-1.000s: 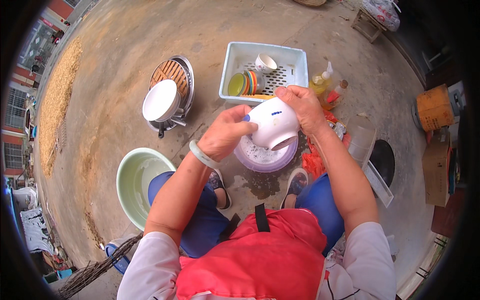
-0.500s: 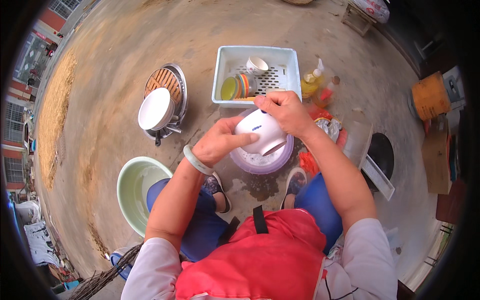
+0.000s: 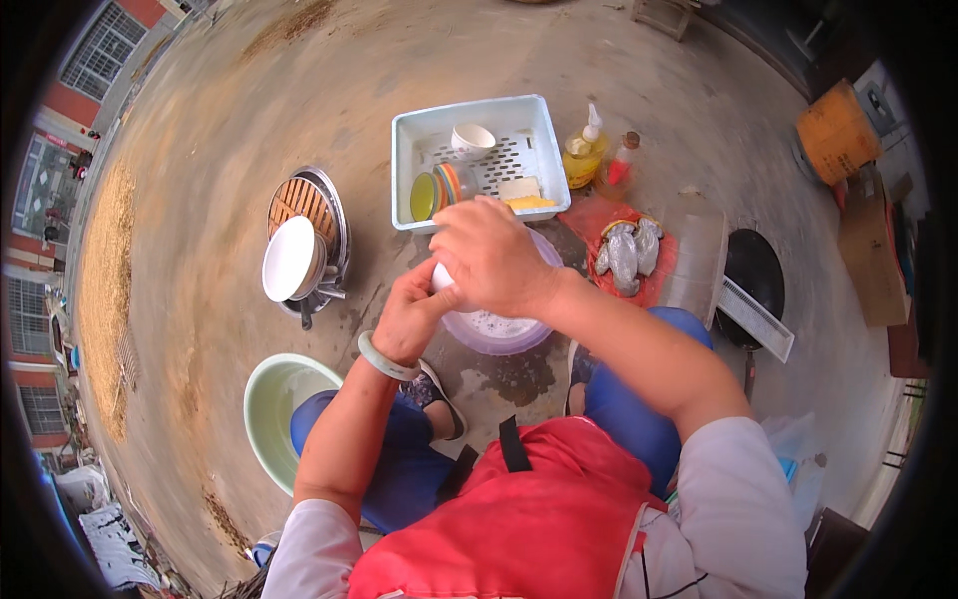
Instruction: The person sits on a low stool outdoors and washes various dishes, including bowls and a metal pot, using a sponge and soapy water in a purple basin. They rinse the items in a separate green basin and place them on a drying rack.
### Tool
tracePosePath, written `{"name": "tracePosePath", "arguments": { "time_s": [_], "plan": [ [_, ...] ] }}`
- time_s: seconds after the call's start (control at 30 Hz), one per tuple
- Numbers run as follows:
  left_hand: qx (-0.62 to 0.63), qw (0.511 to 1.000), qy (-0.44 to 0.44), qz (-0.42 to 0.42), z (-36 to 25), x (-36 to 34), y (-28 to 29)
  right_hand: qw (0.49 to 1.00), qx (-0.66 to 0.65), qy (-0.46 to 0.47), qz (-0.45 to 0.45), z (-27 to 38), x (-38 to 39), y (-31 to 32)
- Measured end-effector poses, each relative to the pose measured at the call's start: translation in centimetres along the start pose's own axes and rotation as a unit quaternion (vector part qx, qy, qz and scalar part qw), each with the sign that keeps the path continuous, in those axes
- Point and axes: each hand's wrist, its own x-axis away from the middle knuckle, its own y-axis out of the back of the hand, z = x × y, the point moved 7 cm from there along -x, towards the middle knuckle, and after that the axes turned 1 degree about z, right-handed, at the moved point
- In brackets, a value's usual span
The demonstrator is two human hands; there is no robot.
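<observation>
In front of me, both hands are at a white bowl (image 3: 442, 277) above a purple basin (image 3: 502, 345) of sudsy water. My left hand (image 3: 407, 311) grips the bowl from the near left, thumb on its outside. Over the top of it lies my right hand (image 3: 491, 258), fingers curled round the bowl and somewhat blurred. Most of the bowl is hidden beneath that hand, and whether a cloth is under the fingers does not show.
Beyond the basin stands a pale blue crate (image 3: 401, 180) with colored bowls (image 3: 439, 190). A white bowl stack (image 3: 289, 258) is left. Nearer lies a green basin (image 3: 257, 424) of water. Right are a yellow pump bottle (image 3: 584, 158), red plastic bag (image 3: 657, 277) and black wok (image 3: 755, 265).
My right hand has moved from the bowl's far rim to cover it. The bowl has turned and shifted left with my left hand. The whole view has also shifted.
</observation>
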Motion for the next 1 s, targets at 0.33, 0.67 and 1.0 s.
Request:
{"name": "tracePosePath", "arguments": {
  "time_s": [0.33,0.67,1.0],
  "plan": [
    [0.097,0.989,-0.113,-0.021,-3.4,0.5,-0.2,0.5,-0.688,-0.515,-0.103,-6.2,3.2,-3.2],
    [0.158,0.963,-0.202,-0.085,-6.9,-0.2,-0.3,0.448,-0.75,-0.467,-0.136,-0.7,2.2,-4.6],
    [0.42,0.885,-0.199,-0.038,-7.0,-0.4,1.8,0.945,-0.005,-0.24,0.222,-2.3,4.2,-3.6]
  ]
}}
